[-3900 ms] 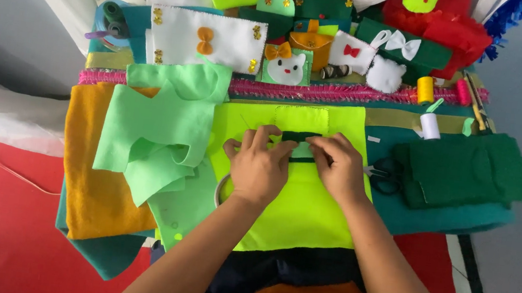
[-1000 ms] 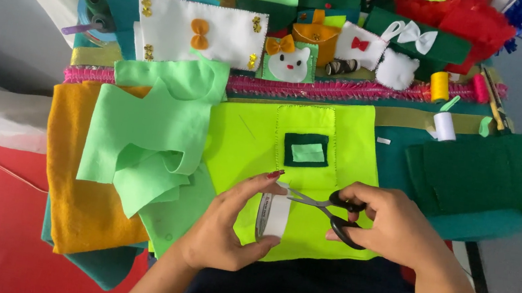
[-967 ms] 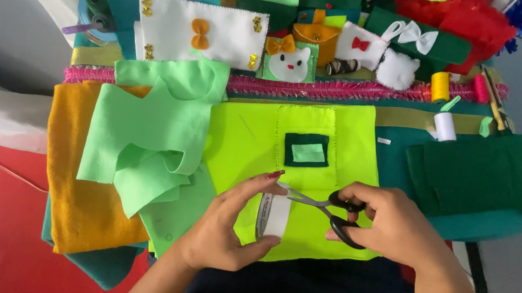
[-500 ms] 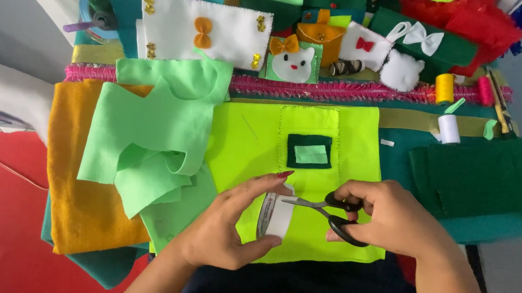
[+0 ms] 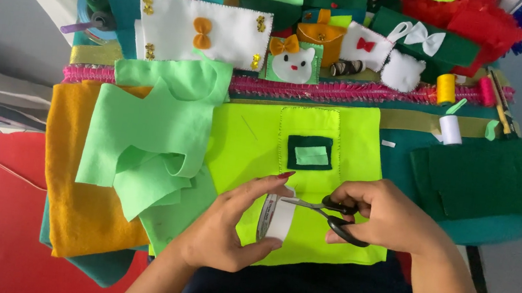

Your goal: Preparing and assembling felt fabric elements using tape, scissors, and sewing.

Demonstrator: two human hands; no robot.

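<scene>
While gripping: hands (image 5: 304,227) curled together.

Mint felt pieces (image 5: 157,135) overlap orange felt (image 5: 73,210); dark green felt (image 5: 486,179) right.

Between the left fingers (image 5: 270,183): white tape roll (image 5: 277,218). In the right fingers (image 5: 349,202): black-handled scissors (image 5: 332,215). Beneath both: lime-green felt sheet (image 5: 254,146). Beyond: small dark-green felt square (image 5: 310,153).
</scene>
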